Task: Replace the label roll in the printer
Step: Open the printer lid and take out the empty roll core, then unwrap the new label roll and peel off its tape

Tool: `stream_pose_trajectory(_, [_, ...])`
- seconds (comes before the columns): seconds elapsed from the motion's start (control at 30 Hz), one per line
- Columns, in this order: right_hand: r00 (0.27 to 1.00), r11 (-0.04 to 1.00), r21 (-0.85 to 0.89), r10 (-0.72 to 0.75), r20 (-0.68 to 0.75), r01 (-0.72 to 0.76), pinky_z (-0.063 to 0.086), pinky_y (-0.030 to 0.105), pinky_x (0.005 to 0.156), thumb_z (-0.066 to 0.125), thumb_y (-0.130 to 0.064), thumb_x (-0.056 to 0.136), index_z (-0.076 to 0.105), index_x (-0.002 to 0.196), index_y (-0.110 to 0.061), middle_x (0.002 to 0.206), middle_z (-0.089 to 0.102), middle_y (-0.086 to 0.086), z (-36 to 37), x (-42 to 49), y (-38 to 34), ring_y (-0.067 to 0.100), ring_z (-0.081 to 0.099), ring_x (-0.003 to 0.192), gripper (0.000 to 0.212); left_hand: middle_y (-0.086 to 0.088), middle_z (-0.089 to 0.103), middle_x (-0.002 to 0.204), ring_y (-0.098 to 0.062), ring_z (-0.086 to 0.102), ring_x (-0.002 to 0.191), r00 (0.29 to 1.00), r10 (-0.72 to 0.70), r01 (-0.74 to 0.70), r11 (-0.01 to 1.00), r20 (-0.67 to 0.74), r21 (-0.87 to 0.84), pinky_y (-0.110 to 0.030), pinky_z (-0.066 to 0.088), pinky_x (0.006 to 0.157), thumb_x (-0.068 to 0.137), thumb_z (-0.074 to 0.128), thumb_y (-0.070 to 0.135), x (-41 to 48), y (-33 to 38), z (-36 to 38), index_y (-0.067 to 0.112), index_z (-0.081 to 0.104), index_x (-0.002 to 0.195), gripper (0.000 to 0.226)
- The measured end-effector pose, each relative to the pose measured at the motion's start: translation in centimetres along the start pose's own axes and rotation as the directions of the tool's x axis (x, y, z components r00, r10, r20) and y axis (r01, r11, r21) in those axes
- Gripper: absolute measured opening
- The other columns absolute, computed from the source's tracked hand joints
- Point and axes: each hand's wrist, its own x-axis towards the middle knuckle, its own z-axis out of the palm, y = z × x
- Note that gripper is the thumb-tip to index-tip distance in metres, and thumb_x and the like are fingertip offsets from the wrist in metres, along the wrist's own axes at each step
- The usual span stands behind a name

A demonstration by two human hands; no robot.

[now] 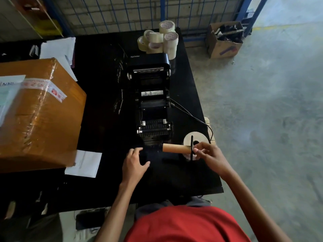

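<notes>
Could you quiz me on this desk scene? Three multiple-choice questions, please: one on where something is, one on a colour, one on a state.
1. Where is the stack of clear tape rolls?
A. behind the printer
B. on the brown box
C. on the floor

2. What colour is the bare cardboard tube?
A. white
B. brown
C. blue

3. How is the black label printer's lid?
A. shut
B. removed
C. open

Answers:
1 A: the stack of clear tape rolls sits at the table's far edge, beyond the black label printer.
2 B: the bare cardboard tube at the right hand is brown.
3 C: the lid is tipped back, showing the empty bay.
</notes>
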Motion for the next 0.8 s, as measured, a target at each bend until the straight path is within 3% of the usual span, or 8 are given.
stream_pose_trajectory(0.07, [1.0, 0.999, -0.048, -0.018, -0.006, 0.018, 0.056, 0.033, 0.073, 0.067, -0.018, 0.094, 0.071, 0.091, -0.019, 0.078, 0.075, 0.004, 0.7, -0.3, 0.4, 0.016, 0.071, 0.071, 0.005, 0.004, 0.059, 0.115, -0.011, 0.058, 0.106, 0.971, 0.233, -0.237, 0.969, -0.059, -0.069, -0.026, 0.048, 0.095, 0.069, 0.086, 0.028, -0.3, 1.8, -1.0, 0.019, 0.058, 0.132, 0.069])
stream_pose_trajectory(0.13, [1.0, 0.996, -0.081, -0.029, -0.002, 0.028, 0.053, 0.023, 0.067, 0.068, -0.02, 0.094, 0.07, 0.089, -0.023, 0.074, 0.072, 0.001, 1.5, -0.7, 0.6, 0.01, 0.067, 0.066, 0.006, 0.011, 0.055, 0.116, -0.004, 0.051, 0.108, 0.898, 0.439, -0.439, 0.898, -0.028, 0.026, -0.02, 0.038, 0.102, 0.069, 0.084, 0.034, -0.6, 4.0, -1.6, 0.025, 0.055, 0.135, 0.073])
stream_pose_trajectory(0.23, [0.999, 0.997, -0.057, -0.048, 0.011, 0.049, 0.047, 0.015, 0.064, 0.067, -0.018, 0.094, 0.07, 0.09, -0.02, 0.07, 0.068, -0.003, 2.7, -1.4, 0.7, 0.004, 0.063, 0.063, 0.006, 0.014, 0.058, 0.108, -0.007, 0.053, 0.103, 0.839, 0.542, -0.544, 0.834, 0.051, 0.093, -0.02, 0.041, 0.099, 0.073, 0.083, 0.034, -1.0, 6.1, -1.8, 0.027, 0.065, 0.122, 0.052])
stream_pose_trajectory(0.33, [0.999, 0.998, -0.038, -0.052, -0.004, 0.052, 0.047, 0.018, 0.064, 0.067, -0.018, 0.095, 0.07, 0.093, -0.016, 0.071, 0.068, 0.001, 2.6, -2.0, 0.9, 0.008, 0.062, 0.064, 0.004, 0.011, 0.064, 0.102, -0.009, 0.057, 0.096, 0.832, 0.547, -0.555, 0.825, 0.097, 0.11, -0.022, 0.044, 0.093, 0.075, 0.083, 0.026, -1.0, 6.4, -2.0, 0.023, 0.071, 0.11, 0.037])
stream_pose_trajectory(0.43, [0.999, 0.997, -0.066, -0.038, -0.039, 0.035, 0.046, 0.021, 0.062, 0.066, -0.019, 0.096, 0.07, 0.094, -0.015, 0.071, 0.067, 0.005, 1.5, -2.7, 1.7, 0.009, 0.059, 0.063, 0.006, 0.009, 0.065, 0.101, -0.009, 0.058, 0.094, 0.846, 0.52, -0.532, 0.839, 0.116, 0.117, -0.022, 0.045, 0.091, 0.074, 0.084, 0.018, -0.9, 5.1, -2.7, 0.019, 0.07, 0.105, 0.034])
stream_pose_trajectory(0.57, [0.998, 0.994, -0.105, 0.01, -0.062, -0.017, 0.053, 0.034, 0.066, 0.064, -0.021, 0.096, 0.069, 0.096, -0.015, 0.079, 0.071, 0.008, 0.4, -3.9, 4.0, 0.021, 0.066, 0.069, 0.007, 0.007, 0.064, 0.099, -0.012, 0.06, 0.094, 0.893, 0.427, -0.445, 0.884, 0.138, 0.143, -0.026, 0.05, 0.088, 0.073, 0.084, 0.012, 0.1, 2.4, -3.8, 0.018, 0.07, 0.102, 0.032])
stream_pose_trajectory(0.7, [0.995, 0.978, -0.191, 0.074, -0.064, -0.085, 0.05, 0.026, 0.063, 0.068, -0.019, 0.093, 0.07, 0.091, -0.017, 0.069, 0.067, -0.008, 1.3, -4.4, 7.0, 0.004, 0.06, 0.06, 0.003, 0.005, 0.063, 0.099, -0.013, 0.059, 0.097, 0.925, 0.335, -0.367, 0.912, 0.181, 0.185, -0.029, 0.052, 0.087, 0.076, 0.082, 0.014, 1.5, 1.1, -3.1, 0.016, 0.07, 0.102, 0.029])
stream_pose_trajectory(0.8, [0.989, 0.957, -0.252, 0.143, -0.031, -0.146, 0.048, 0.027, 0.063, 0.069, -0.02, 0.093, 0.072, 0.091, -0.013, 0.061, 0.063, -0.011, 2.6, -3.7, 8.8, 0.005, 0.059, 0.056, 0.007, 0.004, 0.063, 0.101, -0.014, 0.059, 0.098, 0.931, 0.3, -0.342, 0.916, 0.21, 0.208, -0.027, 0.051, 0.085, 0.077, 0.081, 0.017, 2.4, 1.5, -1.3, 0.016, 0.07, 0.103, 0.029])
